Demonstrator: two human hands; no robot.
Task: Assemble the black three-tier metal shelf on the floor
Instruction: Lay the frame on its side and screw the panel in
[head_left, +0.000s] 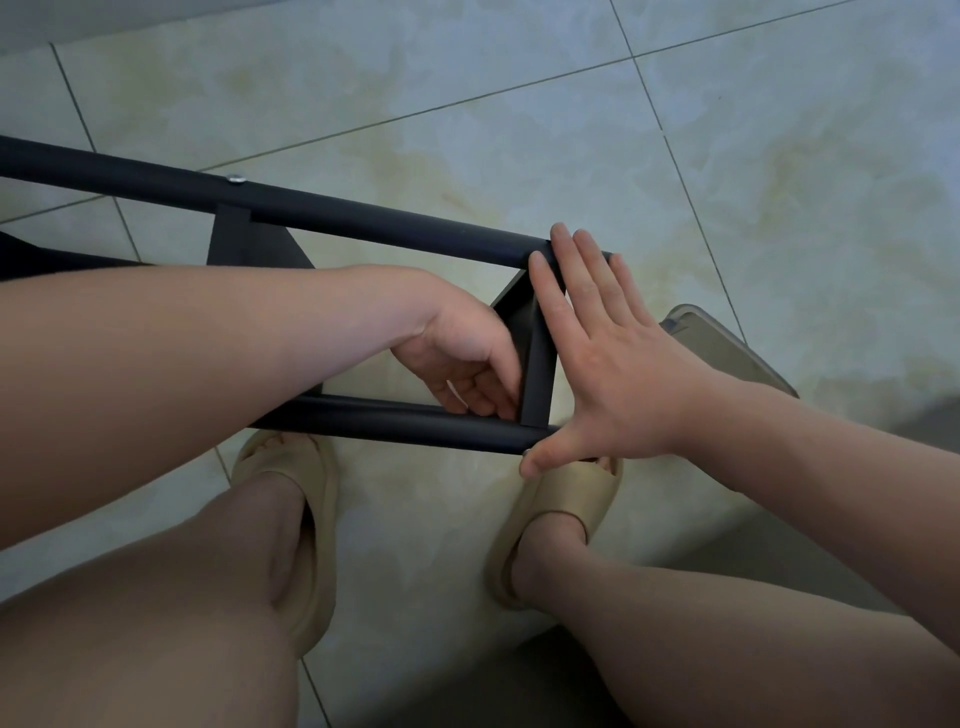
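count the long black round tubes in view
2. The far tube runs from the left edge to the fingers of the right hand; the near tube passes by the left hand, ending at the right thumb. Others may lie out of frame.

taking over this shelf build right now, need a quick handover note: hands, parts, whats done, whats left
Right hand: open, laid flat over the frame's end, fingertips on the far tube, thumb at the end of the near tube.
Left hand: fingers curled at the joint of the end crosspiece and the near tube; whether they hold a fastener is hidden.
Parts: both black tubes run across in front of the feet, bridged by the end crosspiece and a second crosspiece further left.
Done: one silver screw sits in the far tube above the second crosspiece.
Left: probably fastening the end crosspiece; the rest of the shelf is out of view.
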